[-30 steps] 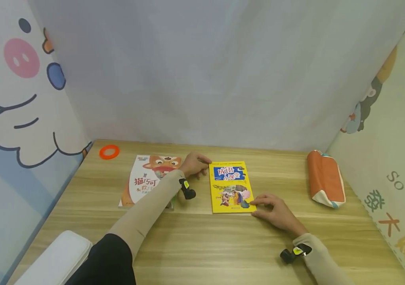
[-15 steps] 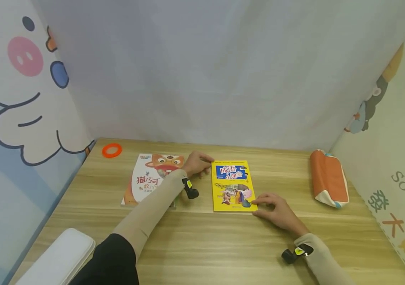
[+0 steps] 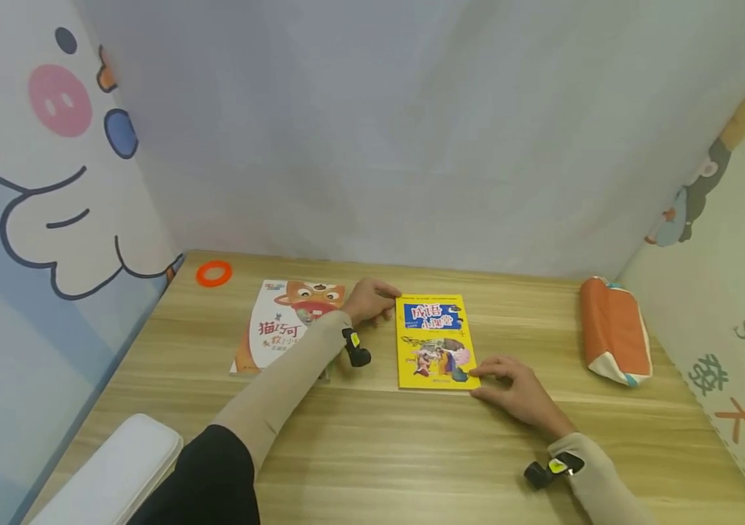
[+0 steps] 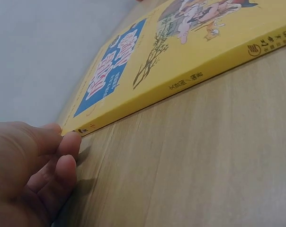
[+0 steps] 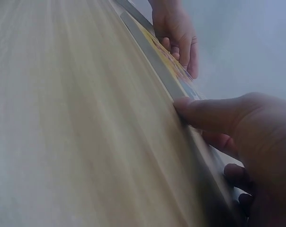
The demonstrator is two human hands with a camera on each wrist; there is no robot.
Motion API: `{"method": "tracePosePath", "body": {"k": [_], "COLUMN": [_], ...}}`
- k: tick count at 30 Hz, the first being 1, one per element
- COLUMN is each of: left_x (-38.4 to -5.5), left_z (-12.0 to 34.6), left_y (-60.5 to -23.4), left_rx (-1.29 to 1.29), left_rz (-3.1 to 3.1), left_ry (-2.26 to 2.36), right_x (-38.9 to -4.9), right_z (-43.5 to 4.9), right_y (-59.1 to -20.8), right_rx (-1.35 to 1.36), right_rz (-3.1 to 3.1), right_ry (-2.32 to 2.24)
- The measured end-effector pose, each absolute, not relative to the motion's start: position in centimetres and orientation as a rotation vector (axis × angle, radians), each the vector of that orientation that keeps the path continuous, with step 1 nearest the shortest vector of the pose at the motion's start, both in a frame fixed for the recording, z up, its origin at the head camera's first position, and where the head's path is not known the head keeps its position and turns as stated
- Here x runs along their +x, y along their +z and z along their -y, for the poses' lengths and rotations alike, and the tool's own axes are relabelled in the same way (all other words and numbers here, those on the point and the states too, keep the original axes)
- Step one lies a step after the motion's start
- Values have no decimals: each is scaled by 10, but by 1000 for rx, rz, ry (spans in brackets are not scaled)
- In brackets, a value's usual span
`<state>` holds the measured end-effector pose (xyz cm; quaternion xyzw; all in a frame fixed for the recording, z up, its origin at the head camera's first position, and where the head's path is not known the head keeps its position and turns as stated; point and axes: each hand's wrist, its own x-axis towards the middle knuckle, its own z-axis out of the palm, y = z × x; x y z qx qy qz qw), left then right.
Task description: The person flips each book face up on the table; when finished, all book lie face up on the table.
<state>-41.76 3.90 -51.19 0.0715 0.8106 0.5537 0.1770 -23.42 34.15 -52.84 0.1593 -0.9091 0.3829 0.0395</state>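
Note:
A yellow paperback book [image 3: 437, 343] with a blue title panel lies flat on the wooden table, its front cover facing up. At its far left corner my left hand [image 3: 370, 300] pinches the edge with the fingertips; the left wrist view shows those fingers [image 4: 69, 144] against the end of the spine. Diagonally opposite, my right hand [image 3: 515, 391] holds the near right corner, thumb on the near edge and a finger at the side. To the left lies a white picture book [image 3: 267, 324] with an orange cartoon animal, partly covered by my left forearm.
An orange ring [image 3: 213, 263] sits at the table's back left. On the right lies an orange and white pencil case [image 3: 617, 332]. A white oblong case [image 3: 113, 467] is at the front left, beside my sleeve. A grey curtain [image 3: 399, 146] hangs behind the table.
The head view has shifted slightly, so everything appears a little further right. Both hands stay at the same corners of the yellow book, which shows no clear movement on the table.

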Motion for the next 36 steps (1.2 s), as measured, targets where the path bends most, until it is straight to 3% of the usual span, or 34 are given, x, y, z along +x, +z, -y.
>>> {"method": "tracePosePath", "body": {"k": [36], "left_x": [-403], "left_z": [-36], "left_y": [-508], "left_rx": [392], "left_rz": [-2425], "left_ry": [1390], "right_x": [-231], "right_z": [-338], "right_y": [-537], "right_rx": [544], "right_rz": [2653], "right_ry": [1119]}}
